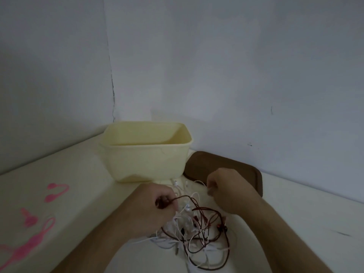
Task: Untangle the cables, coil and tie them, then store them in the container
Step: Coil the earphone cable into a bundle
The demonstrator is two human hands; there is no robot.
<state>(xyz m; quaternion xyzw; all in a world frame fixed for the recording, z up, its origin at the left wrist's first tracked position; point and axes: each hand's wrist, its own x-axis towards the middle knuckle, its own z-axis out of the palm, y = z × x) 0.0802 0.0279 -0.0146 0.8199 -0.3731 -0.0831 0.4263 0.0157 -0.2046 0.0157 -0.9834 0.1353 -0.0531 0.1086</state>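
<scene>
Both hands (157, 203) (228, 191) grip tangled cables (197, 229) near the container (145, 152).

Tangled cables (197, 231) run off the bottom edge, ends unseen

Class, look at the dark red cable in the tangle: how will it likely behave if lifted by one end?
The dark red cable probably flops: it lies in loose loops. It likely drags the white cables along, being interlaced with them. It seems light; the left hand lifts a strand easily.
</scene>
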